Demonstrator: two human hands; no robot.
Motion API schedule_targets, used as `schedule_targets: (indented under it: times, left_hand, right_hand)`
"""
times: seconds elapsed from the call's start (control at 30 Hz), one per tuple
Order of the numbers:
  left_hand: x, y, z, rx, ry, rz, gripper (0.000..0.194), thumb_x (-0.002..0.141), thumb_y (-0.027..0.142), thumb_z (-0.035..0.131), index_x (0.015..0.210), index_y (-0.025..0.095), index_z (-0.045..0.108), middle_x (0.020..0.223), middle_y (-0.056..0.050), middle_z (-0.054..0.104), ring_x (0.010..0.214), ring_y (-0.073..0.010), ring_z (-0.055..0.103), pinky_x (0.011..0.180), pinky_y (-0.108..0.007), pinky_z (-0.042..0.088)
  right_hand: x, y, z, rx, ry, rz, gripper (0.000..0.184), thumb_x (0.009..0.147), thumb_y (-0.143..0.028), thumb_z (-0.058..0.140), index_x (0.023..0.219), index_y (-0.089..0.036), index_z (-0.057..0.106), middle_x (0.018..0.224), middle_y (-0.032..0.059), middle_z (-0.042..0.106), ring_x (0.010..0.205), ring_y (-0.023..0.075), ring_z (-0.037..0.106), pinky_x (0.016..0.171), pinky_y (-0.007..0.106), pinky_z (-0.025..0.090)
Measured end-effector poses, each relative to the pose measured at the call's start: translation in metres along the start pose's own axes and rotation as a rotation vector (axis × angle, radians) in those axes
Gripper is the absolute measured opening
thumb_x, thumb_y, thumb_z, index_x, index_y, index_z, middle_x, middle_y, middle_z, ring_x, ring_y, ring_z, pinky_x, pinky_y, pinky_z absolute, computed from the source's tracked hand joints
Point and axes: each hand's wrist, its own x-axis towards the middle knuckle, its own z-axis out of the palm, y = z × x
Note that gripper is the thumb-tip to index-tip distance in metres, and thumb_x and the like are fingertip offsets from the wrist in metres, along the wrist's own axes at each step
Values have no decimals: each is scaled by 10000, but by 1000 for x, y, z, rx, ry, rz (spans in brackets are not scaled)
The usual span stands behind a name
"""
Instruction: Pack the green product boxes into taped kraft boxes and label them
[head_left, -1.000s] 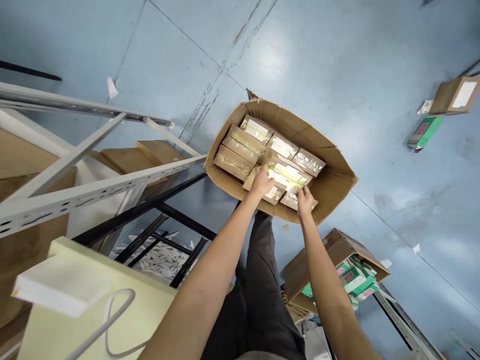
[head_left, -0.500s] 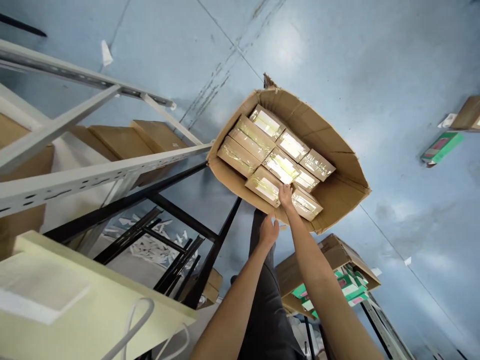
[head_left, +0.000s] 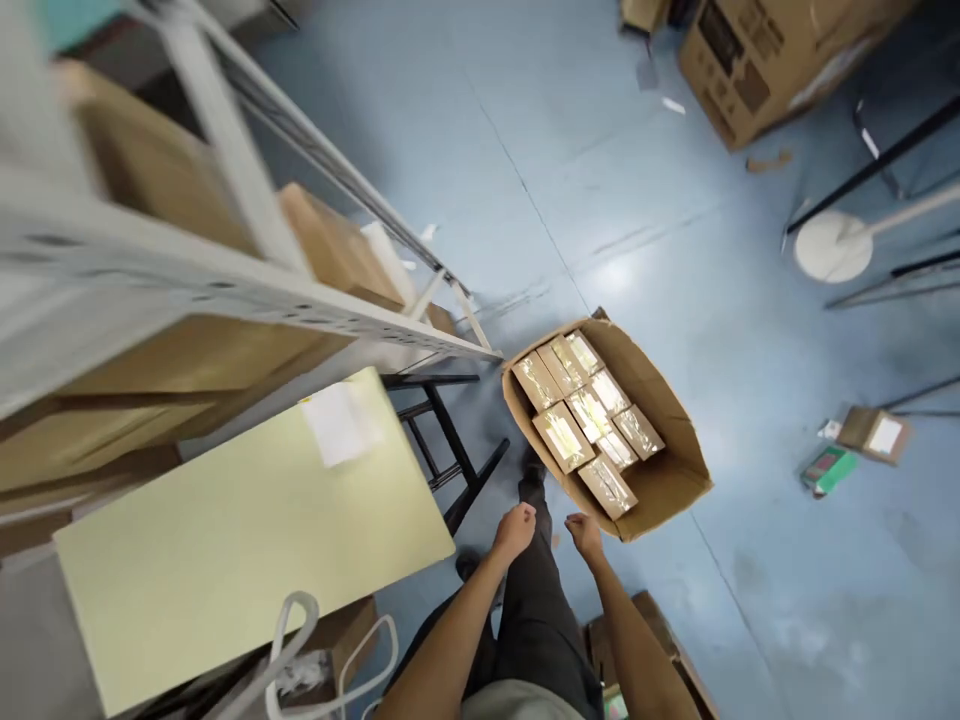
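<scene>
A large open cardboard box [head_left: 679, 440] stands on the floor in front of me. Several small brown boxes [head_left: 564, 437] sealed with shiny tape are packed inside it, some with pale labels. My right hand [head_left: 585, 535] is just outside the near wall of the large box, its fingers curled in and nothing seen in them. Above my legs, to the left, my left hand [head_left: 516, 530] is also closed, with no object visible in it. Both hands are apart from the small boxes.
A pale yellow tabletop [head_left: 247, 540] with a sheet of paper [head_left: 337, 425] lies at left, beside a white metal rack [head_left: 360, 325] and a black frame [head_left: 450, 440]. A green carton [head_left: 829, 468] sits on the floor at right. Another cardboard box [head_left: 765, 70] is farther back.
My right hand has come out of the large box and back toward me. My view has risen and turned, showing more of the tabletop and floor. The small boxes remain inside.
</scene>
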Motion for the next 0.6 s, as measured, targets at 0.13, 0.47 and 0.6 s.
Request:
schedule_targets:
  times: [0.13,0.47,0.6]
  left_hand:
    - [-35,2,-20,-175,91,141,276,1016,137,557,1148,179,796,1304,-134,820,1261,-241,759,1089,-302,535]
    - [-166,-112,-49,-684,288,465,195,905,305,681,1024,204,798,1185,-128,845,1168,-272,788,1088,-380,588]
    - [-214,-204,-44,-1012,411,523,265,825,440,762,957,210,777,1117,-144,853,1170,-322,788,1095,-442,590]
  right_hand:
    - [-28,-27,0,-26,-126,-141,375,1043,-496,750,1277,-203,752,1321,133,748,1114,297,751,927,485,672]
    - [-132,-108,35,-218,-395,-514,598,710,-821,785,579,-246,685,687,132,776,677,332,751,721,465,625]
    - [-201,-115,76,-373,-497,-665,679,773,-910,697,664,-241,730,766,149,813,763,342,784,794,470,643]
